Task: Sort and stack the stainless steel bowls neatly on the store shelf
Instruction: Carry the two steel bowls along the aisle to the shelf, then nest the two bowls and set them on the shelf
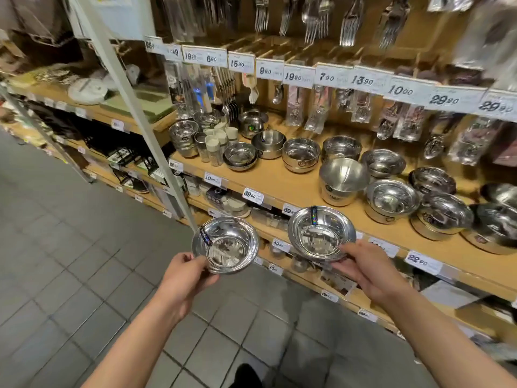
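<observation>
Overhead, price tags (298,77) "19.90", "7.90".

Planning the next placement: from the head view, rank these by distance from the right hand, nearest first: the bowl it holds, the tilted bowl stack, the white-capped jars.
1. Bowl held in the right hand, in front of the shelf edge.
2. Tilted bowl stack, mid-shelf, just beyond.
3. White-capped jars, far left of shelf.
</observation>
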